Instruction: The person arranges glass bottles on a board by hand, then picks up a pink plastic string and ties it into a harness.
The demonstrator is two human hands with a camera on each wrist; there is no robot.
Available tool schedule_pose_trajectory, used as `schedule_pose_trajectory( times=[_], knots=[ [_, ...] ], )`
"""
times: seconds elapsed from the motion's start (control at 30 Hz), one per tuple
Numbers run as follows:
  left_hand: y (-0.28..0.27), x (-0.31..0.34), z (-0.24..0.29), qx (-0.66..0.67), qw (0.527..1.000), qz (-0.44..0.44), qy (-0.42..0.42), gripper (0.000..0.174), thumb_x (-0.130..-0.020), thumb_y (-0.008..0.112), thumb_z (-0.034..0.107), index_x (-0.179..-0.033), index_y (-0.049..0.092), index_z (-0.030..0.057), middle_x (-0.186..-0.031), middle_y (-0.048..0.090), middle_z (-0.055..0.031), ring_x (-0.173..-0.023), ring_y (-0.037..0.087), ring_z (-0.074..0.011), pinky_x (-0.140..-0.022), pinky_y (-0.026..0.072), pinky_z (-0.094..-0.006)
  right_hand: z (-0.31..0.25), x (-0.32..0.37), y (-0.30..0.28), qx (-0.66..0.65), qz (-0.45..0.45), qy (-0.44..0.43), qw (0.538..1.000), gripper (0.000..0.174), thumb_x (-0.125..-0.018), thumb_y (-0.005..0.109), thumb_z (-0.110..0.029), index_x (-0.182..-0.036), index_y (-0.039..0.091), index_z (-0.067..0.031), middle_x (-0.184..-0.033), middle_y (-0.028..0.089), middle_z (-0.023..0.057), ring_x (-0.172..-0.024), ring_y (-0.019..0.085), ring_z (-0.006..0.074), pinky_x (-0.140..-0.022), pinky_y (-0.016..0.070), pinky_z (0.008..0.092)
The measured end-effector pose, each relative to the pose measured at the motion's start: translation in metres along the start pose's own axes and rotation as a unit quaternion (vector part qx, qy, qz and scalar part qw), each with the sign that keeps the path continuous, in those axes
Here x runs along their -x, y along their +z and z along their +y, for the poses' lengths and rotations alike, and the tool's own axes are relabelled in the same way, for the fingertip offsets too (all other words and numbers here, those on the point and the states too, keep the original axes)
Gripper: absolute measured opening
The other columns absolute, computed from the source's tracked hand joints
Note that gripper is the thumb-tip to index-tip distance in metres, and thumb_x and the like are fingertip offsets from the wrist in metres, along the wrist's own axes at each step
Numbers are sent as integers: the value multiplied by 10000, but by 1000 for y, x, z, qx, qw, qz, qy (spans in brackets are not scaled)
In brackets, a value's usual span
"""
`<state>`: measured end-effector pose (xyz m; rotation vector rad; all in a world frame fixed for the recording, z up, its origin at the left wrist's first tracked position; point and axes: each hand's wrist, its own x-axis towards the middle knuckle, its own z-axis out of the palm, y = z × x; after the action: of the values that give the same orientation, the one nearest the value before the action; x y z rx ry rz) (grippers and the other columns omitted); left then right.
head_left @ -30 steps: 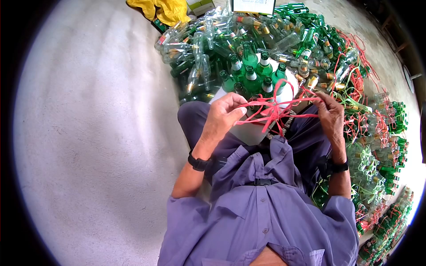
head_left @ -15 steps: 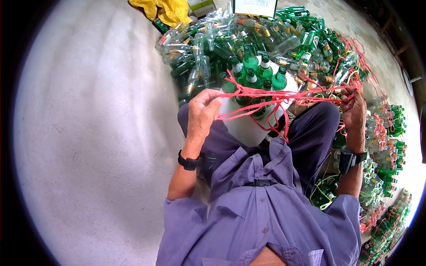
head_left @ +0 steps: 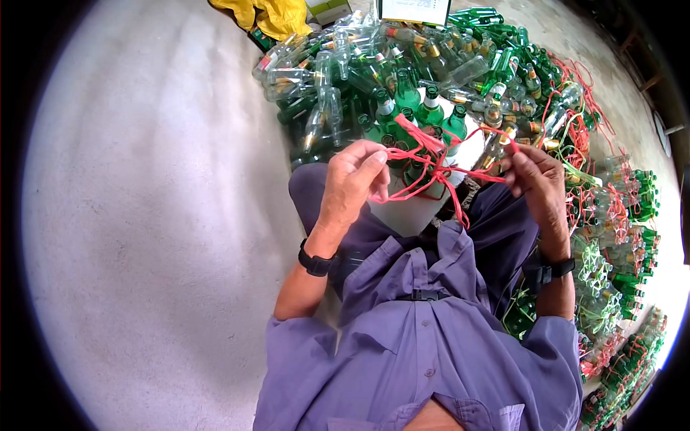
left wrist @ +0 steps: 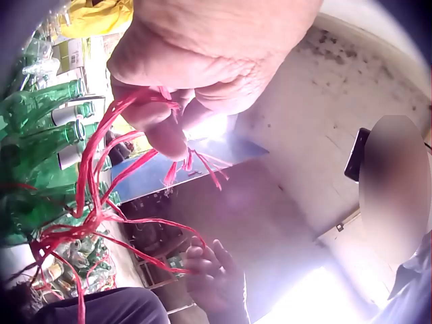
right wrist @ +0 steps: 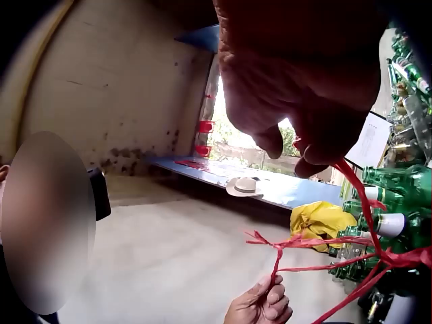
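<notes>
My left hand (head_left: pixel 348 183) pinches loops of red plastic string (head_left: pixel 438 171) between thumb and fingers. On the other side my right hand (head_left: pixel 537 179) pinches more strands of it. Between the hands the strands meet in a loose tangle, above a cluster of upright green glass bottles (head_left: pixel 406 92). In the left wrist view, the string (left wrist: pixel 86 169) hangs from the pinched fingers (left wrist: pixel 169 138), with frayed ends sticking out past them. A strand (right wrist: pixel 364 196) runs down from the right hand's fingertips in the right wrist view. The bottles stand on a white surface (head_left: pixel 402 215) before my knees.
Behind the cluster lies a large heap of loose clear and green bottles (head_left: pixel 460 72). String-tied bottle bundles (head_left: pixel 596 262) stand along the right. A yellow bag (head_left: pixel 280 18) and a white sheet or board (head_left: pixel 413 11) are at the back. Bare floor (head_left: pixel 158 215) extends left.
The hands spread wide apart, stretching the string taut at half a second ago, then came closer together again. The string now hangs looser between them, over the same bottles.
</notes>
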<state>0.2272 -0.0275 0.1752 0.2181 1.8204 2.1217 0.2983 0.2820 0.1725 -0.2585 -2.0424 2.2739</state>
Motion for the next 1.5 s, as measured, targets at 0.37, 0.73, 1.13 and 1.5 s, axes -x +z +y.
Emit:
schedule_pose_trajectory(
  times=[0.37,0.73,1.13,1.5],
  knots=[
    [11,4,0,50,997,-46,-37,170,-974,607,166,-1065,666,35,-706,641,-35,-518,572,-80,-426,399,-179,3,17,-2,365,-267,-81,888,391,-812,680,-97,-1193,649,-19,-1063,675,212,-998,635,386,-876,511,416],
    [0,7,13,1,978,-200,57,116,-934,629,44,-1016,689,-12,-793,658,-65,-640,595,-97,-523,471,-227,-5,-4,-44,153,-78,17,985,414,-875,674,-301,-1099,687,46,-970,715,100,-939,664,194,-864,498,310],
    [5,6,10,126,950,-276,80,169,-875,698,131,-925,705,-30,-776,663,-128,-607,554,-172,-493,435,-269,67,-21,41,266,-325,-174,891,494,-768,717,-86,-1238,602,14,-1034,688,130,-918,681,240,-852,534,344],
    [-27,2,-1,128,959,-243,72,282,-848,754,241,-905,695,-29,-775,659,-126,-615,551,-168,-535,411,-262,67,-12,38,99,-300,85,945,181,-910,624,-107,-965,706,45,-730,632,14,-634,557,67,-563,453,258]
  ],
)
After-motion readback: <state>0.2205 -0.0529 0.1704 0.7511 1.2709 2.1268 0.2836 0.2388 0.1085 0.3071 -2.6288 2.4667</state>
